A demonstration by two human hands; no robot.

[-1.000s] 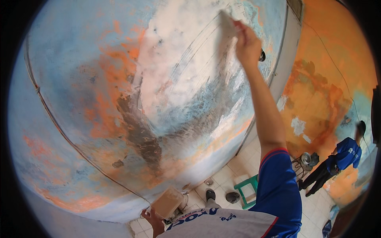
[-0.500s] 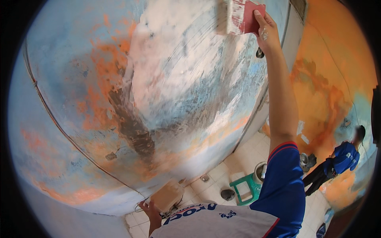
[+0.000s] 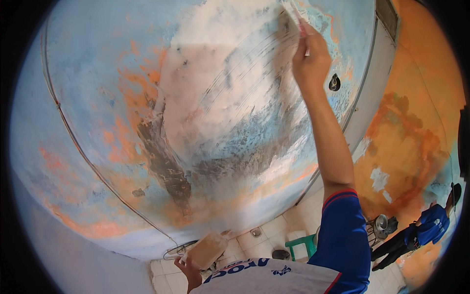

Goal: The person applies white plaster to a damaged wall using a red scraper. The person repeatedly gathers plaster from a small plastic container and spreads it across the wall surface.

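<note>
Right hand (image 3: 312,59): closed around one spreader (image 3: 293,15) with a pinkish-red grip. The spreader is at the upper right of one large white patch (image 3: 215,83) on the blue wall (image 3: 88,73); edge contact cannot be confirmed. Left hand (image 3: 189,273): low, at the near-left corner of one tan rectangular board (image 3: 208,249) — cannot tell whether the fingers grip it.

Surrounding items: one black fixture (image 3: 334,82) on the wall, right of the right wrist; one cable run (image 3: 93,169) on the left; one green stool (image 3: 302,243), partly behind the sleeve; one co-worker (image 3: 428,225) beside the orange wall (image 3: 406,161).

Change from half a second earlier: the spreader then turned its broad red face to the camera — it now shows nearly edge-on. The left hand remains beside the board.
</note>
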